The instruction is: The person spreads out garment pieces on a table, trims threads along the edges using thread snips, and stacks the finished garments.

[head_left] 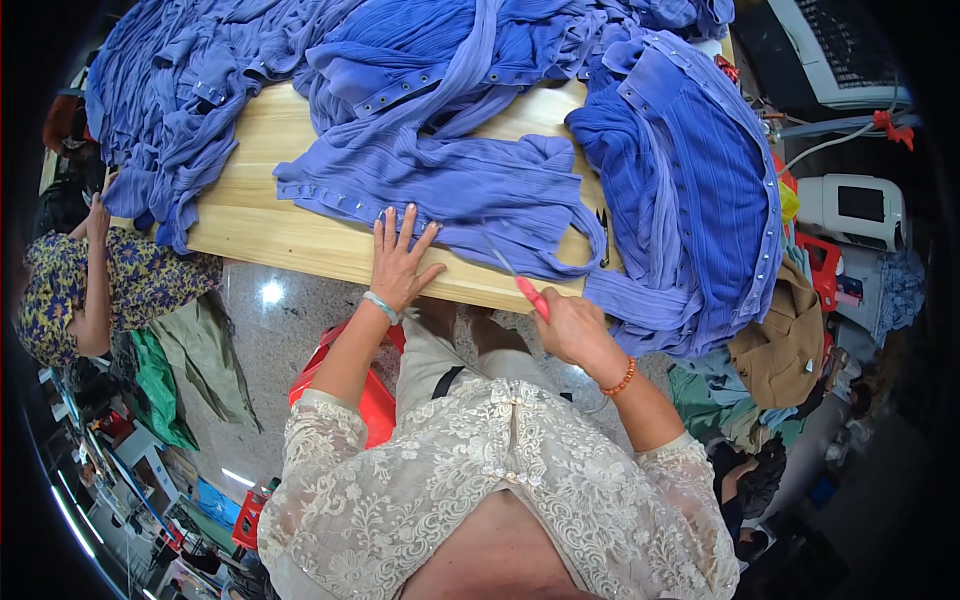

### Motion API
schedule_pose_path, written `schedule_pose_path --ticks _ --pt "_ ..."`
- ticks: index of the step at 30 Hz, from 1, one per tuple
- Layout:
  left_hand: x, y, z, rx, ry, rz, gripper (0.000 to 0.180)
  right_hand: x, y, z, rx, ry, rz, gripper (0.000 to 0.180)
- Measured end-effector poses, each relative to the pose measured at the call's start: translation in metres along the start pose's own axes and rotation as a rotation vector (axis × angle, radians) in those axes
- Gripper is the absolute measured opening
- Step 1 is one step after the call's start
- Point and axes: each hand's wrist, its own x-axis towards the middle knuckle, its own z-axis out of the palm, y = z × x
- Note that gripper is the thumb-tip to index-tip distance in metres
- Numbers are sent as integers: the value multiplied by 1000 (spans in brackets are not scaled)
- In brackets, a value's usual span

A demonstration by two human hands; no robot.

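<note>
While the left hand (398, 262) lies flat, fingers spread, on blue cloth (470, 195) at mid-frame, the right hand (572, 328) grips what look like red-handled snips (528, 290) at the bench (300, 240) edge

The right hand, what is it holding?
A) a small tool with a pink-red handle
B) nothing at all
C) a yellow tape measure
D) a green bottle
A: the right hand grips a small tool with a pink-red handle, its thin metal tip pointing at the blue garment that lies on the wooden table, while the left hand lies flat on that garment.
</note>
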Motion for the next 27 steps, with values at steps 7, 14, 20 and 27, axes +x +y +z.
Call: schedule_pose_path --ticks 7,14,20,27 --pt "0 -2 -1 11 -11 -1 66 -48 48 -1 39 75 237 25" --pt "9 4 -3 1 7 1 60 -30 38 16 329 220 -23 25" --pt "-19 6 -19 -14 -43 4 58 50 21 2 413 484 -140 24" --pt "-45 -22 -35 -13 8 -181 35 146 -16 0 -26 493 -142 53"
